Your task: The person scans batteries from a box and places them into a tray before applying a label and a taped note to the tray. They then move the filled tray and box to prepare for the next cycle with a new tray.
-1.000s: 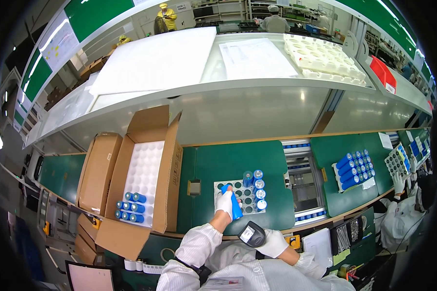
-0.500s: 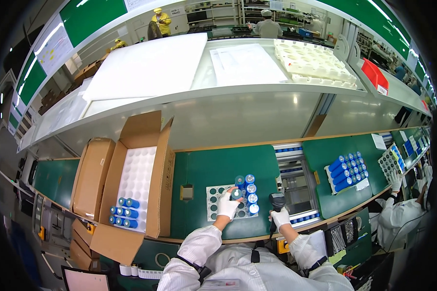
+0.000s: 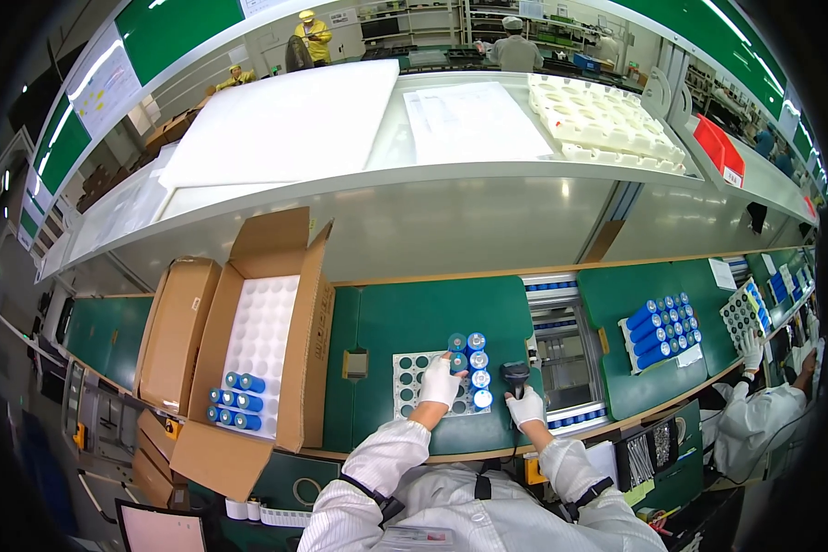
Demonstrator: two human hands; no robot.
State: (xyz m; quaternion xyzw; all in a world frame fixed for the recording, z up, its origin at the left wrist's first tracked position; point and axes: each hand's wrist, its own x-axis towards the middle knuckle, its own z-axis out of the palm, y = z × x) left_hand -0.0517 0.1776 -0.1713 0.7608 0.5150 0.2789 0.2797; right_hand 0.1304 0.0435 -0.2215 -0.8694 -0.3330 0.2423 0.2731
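The left hand (image 3: 440,382) in a white glove rests on the white holed tray (image 3: 412,379), fingers holding a blue round cell (image 3: 457,362). The right hand (image 3: 525,406) grips a black scanner (image 3: 515,375) beside it.

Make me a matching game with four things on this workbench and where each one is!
Things:
1. left hand
2. right hand
3. cardboard box
4. white tray

Places:
A. up on the top shelf
B. open, at the left of the bench, a few blue cylinders inside
C. on the holed sheet, beside the standing blue cylinders
D. on the black scanner

Pairs: 1-C, 2-D, 3-B, 4-A
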